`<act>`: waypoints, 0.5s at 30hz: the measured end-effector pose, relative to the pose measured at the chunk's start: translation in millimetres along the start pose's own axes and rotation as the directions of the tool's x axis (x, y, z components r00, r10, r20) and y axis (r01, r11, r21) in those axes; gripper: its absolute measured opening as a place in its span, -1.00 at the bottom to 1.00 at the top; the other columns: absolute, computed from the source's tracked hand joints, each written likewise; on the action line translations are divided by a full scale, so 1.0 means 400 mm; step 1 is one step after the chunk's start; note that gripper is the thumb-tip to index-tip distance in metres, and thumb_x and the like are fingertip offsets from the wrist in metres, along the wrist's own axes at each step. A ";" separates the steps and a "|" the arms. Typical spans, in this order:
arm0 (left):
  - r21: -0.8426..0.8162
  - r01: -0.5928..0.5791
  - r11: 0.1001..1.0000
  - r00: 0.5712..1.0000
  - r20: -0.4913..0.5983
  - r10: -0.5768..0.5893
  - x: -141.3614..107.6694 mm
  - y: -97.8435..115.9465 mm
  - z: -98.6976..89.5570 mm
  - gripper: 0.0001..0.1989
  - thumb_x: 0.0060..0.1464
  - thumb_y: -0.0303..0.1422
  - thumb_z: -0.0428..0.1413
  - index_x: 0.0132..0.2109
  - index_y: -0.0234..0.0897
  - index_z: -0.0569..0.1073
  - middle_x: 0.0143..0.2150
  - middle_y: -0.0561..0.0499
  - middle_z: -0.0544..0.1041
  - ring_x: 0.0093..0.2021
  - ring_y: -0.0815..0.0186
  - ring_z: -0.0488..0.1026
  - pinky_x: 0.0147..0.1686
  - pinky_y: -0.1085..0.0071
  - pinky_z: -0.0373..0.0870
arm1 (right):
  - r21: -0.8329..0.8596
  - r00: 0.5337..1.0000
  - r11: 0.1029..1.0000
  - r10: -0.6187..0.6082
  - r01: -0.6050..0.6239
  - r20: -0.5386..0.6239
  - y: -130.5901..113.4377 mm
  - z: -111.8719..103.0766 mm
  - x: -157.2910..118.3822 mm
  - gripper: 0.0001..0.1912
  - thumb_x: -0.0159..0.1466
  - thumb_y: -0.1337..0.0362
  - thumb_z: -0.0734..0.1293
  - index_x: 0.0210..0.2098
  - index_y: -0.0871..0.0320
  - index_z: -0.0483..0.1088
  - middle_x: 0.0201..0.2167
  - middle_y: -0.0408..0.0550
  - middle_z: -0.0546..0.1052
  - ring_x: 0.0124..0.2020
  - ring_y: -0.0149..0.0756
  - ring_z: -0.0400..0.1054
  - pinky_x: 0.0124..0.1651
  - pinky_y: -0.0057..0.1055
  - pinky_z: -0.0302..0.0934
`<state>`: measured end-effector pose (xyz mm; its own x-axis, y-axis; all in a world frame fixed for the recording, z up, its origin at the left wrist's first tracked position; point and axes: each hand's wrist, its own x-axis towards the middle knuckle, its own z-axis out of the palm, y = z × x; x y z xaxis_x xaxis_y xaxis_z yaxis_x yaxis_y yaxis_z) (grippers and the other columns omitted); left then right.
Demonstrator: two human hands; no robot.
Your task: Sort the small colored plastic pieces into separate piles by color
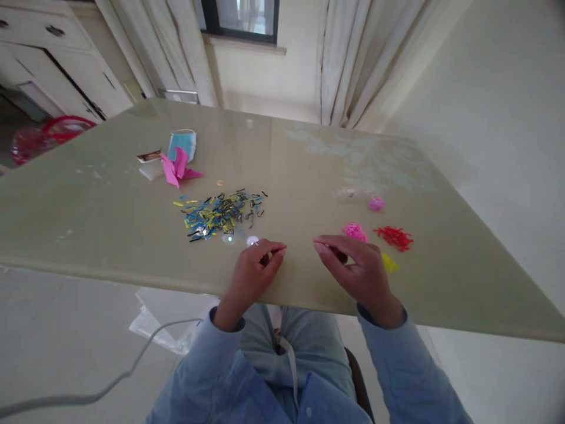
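Above the table's near edge, my left hand (256, 272) is closed, thumb and index fingertips pinched; what is between them is too small to make out. My right hand (359, 268) is pinched the same way a short gap to the right, its contents also unclear. A mixed pile of blue, yellow and black small pieces (218, 213) lies beyond my left hand. Just past my right hand are a pink pile (354, 231), a red pile (395, 237) and a yellow pile (389, 262) partly hidden by that hand. A pink-purple clump (376, 203) sits farther back.
On the green-covered table (291, 176), a pink folded paper (179, 168) lies by a blue face mask (182, 145) at the back left. A clear item (344, 192) rests right of centre. A grey cable (110, 386) runs below at the left.
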<state>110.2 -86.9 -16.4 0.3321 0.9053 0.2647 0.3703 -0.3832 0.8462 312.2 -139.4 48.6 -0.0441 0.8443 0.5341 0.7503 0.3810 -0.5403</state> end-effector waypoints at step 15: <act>-0.012 -0.011 1.000 0.997 0.081 0.012 0.001 0.002 -0.001 -0.84 0.19 -0.43 0.12 -0.18 -0.24 0.61 -0.29 0.00 0.63 -0.32 0.30 0.49 -0.28 0.40 0.33 | -0.181 0.826 0.972 -0.022 0.149 0.564 -0.018 0.378 0.336 -0.67 0.34 0.24 0.29 0.05 0.11 0.52 -0.26 -0.06 0.65 -0.27 -0.25 0.47 -0.17 -0.41 0.16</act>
<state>110.2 -86.8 -15.6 0.4054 0.8829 0.2368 0.3560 -0.3911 0.8487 201.2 28.3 26.1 -0.4245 0.9013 0.0862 0.8421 0.4280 -0.3282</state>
